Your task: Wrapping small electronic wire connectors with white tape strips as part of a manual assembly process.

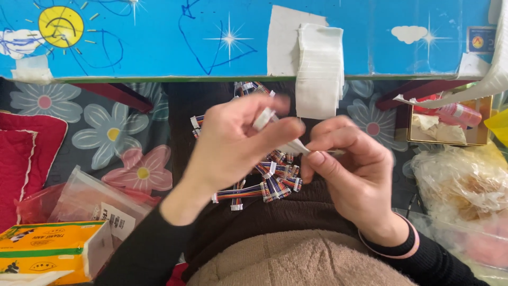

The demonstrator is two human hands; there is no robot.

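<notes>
My left hand (238, 140) pinches a small white connector (263, 118) between thumb and fingers, above my lap. My right hand (349, 169) grips a narrow white strip (294, 148) that runs toward the left hand. The two hands are almost touching. Below them, on my dark brown lap, lies a heap of short multicoloured ribbon cables with white plugs (270, 182). More of these cables (248, 89) lie farther out, near the blue table's edge.
A stack of white paper strips (318, 69) hangs from the blue painted table edge (159, 78). A yellow box (47, 257) and a clear bag (95, 198) lie at left, crumpled plastic bags (460, 182) and a gold tray (450, 130) at right.
</notes>
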